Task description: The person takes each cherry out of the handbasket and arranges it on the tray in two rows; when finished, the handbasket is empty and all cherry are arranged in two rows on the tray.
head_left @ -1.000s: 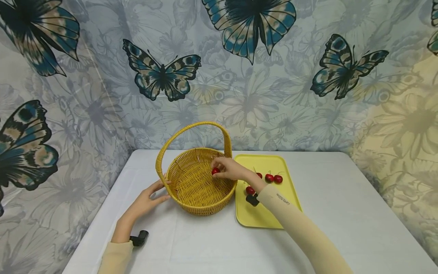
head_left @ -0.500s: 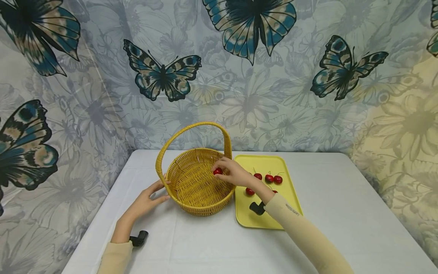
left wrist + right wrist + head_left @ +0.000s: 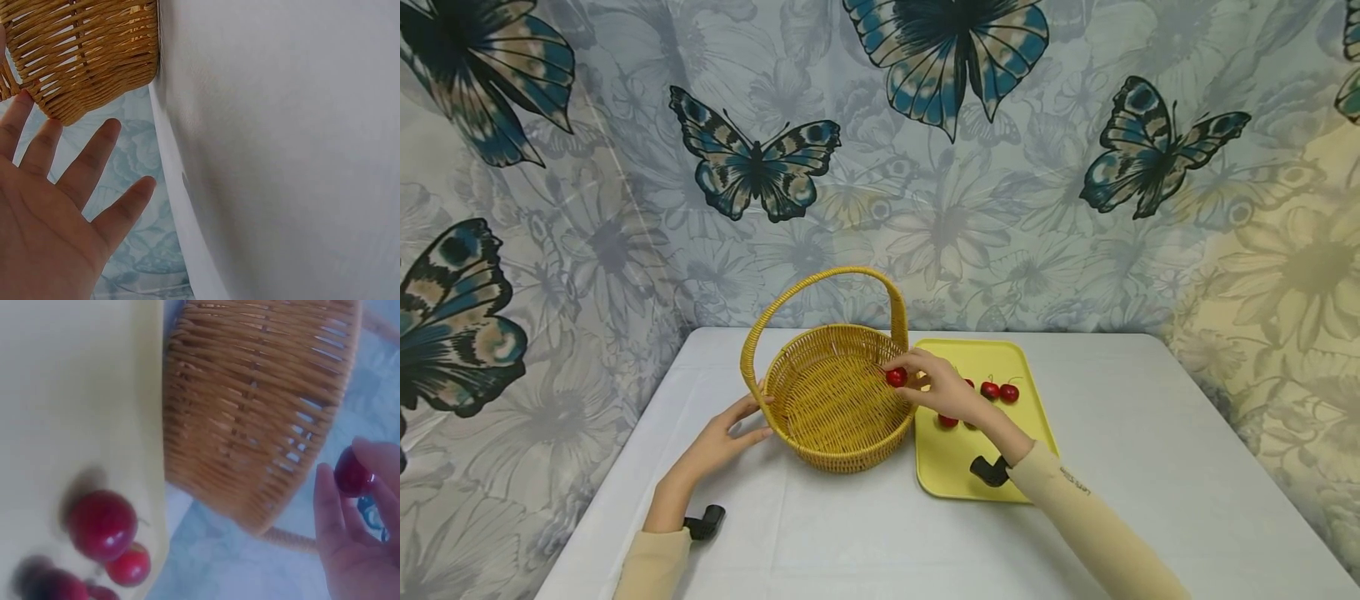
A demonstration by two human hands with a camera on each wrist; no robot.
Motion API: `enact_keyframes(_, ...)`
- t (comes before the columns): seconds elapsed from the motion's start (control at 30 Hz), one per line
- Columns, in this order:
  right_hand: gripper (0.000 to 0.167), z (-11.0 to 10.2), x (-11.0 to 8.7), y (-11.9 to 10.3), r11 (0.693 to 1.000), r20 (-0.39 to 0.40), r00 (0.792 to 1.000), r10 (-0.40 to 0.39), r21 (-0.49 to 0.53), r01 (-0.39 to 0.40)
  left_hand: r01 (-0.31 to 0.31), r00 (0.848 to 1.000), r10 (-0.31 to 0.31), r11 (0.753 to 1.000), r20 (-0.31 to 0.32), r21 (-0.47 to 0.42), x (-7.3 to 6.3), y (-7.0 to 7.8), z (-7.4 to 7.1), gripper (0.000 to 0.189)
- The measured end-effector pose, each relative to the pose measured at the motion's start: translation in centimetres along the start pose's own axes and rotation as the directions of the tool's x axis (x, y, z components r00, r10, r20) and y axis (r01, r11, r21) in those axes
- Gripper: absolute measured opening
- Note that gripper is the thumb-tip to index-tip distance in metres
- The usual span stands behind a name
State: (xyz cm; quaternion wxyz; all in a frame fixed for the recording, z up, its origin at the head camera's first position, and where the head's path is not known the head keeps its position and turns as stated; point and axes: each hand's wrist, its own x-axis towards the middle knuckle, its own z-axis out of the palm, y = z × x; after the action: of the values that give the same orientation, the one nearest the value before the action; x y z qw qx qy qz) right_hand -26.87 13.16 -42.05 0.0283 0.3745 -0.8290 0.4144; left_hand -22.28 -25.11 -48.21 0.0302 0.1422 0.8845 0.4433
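In the head view a yellow wicker basket (image 3: pixel 838 400) with a tall arched handle stands on the table, its inside bare of fruit. My left hand (image 3: pixel 718 442) touches the basket's left side. The left wrist view shows that hand's fingers (image 3: pixel 87 165) spread and fairly straight, some tips against the weave. Over the basket's right rim, my right hand (image 3: pixel 943 386) pinches a dark red cherry (image 3: pixel 896 377) between thumb and fingers. From the right wrist the held cherry (image 3: pixel 353 472) appears outside the basket wall (image 3: pixel 250 406), above rim height.
Right of the basket lies a yellow tray (image 3: pixel 955 482) bearing several cherries (image 3: pixel 990 390), some partly hidden by my right arm. White cloth (image 3: pixel 1150 433) covers the table. A butterfly-patterned curtain (image 3: pixel 1037 250) hangs behind it.
My right hand has drawn back rightward from over the basket's inside to its right rim, still pinching the cherry. My left hand and the basket have stayed put.
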Motion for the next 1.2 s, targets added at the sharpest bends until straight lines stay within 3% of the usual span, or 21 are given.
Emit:
enact_keyframes(0.43,0.035,-2.3,-3.0,0.6,0.997,-0.042,0.998,0.041,-0.06,-0.044,-0.024,1.0,0.024,1.0,-0.007,0.005,-0.2,-0.1,-0.1,0.059)
enact_keyframes(1.2,0.035,-5.3,-9.5,3.5,0.972,-0.108,0.987,0.12,-0.192,-0.139,-0.031,1.0,0.031,0.999,0.0,0.011,0.0,-0.1,0.0,0.059)
